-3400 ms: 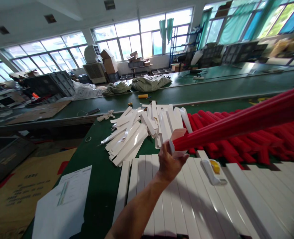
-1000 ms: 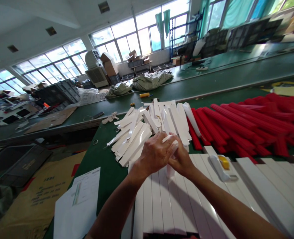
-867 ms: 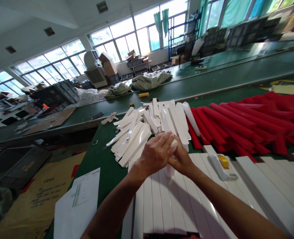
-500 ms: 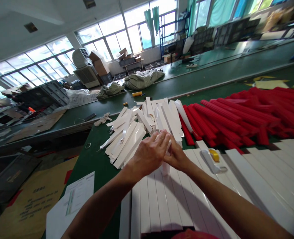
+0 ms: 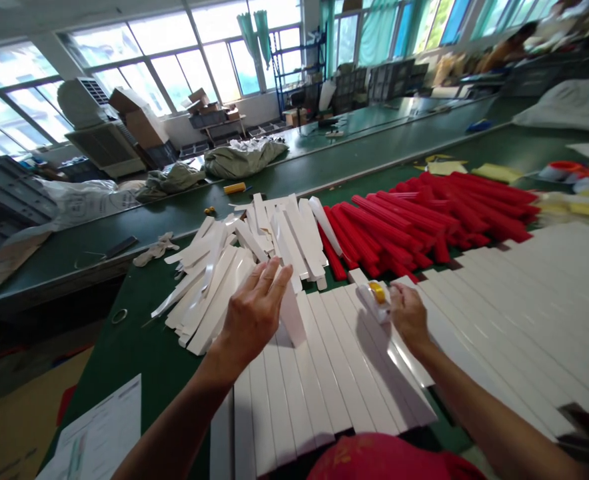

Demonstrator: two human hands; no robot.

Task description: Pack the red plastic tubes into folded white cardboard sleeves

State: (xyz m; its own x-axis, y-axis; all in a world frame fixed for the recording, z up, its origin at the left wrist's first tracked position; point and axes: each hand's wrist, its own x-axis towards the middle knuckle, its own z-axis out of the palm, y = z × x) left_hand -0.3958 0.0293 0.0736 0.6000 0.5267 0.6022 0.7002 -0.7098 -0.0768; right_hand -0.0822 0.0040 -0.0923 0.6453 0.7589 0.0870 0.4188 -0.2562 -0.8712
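My left hand (image 5: 254, 307) holds a narrow white box (image 5: 292, 319) steeply tilted above the row of white boxes; its fingers lie straight along the box, the thumb hidden behind. My right hand (image 5: 409, 313) is closed, fingertips at the right end of a white tape dispenser (image 5: 368, 303) with a yellow roll. Whether it pinches the tape end or the dispenser itself is hidden. Beneath both hands, long white boxes (image 5: 319, 360) lie side by side. Past my left hand is a loose pile of flat white cartons (image 5: 219, 287).
A heap of red ribbed tubes (image 5: 399, 223) lies beyond the boxes. More white boxes (image 5: 539, 300) spread to the right. Printed sheets (image 5: 104, 427) are at the lower left of the green table (image 5: 139, 287). A ring (image 5: 119, 316) lies near its left edge.
My right hand has left the white box beside my left hand and moved right to the tape dispenser. My left hand still holds the box. The view has turned right.
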